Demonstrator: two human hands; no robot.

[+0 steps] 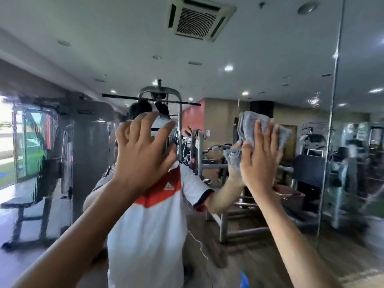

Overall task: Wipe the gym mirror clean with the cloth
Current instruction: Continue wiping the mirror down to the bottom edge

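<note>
Cloth (pixel 248 124), grey and bunched, lies flat against the gym mirror (pixel 270 69) under our right hand (pixel 259 161). It sticks out above our fingertips and spills past the thumb side. That hand is open, with straight fingers pressing the cloth to the glass. Our left hand (pixel 143 150) is raised well apart from the cloth, fingers spread and slightly bent, holding nothing. We cannot tell whether it touches the glass. Below our right hand the reflection shows a reddish tub (pixel 291 194), its contents too blurred to make out.
</note>
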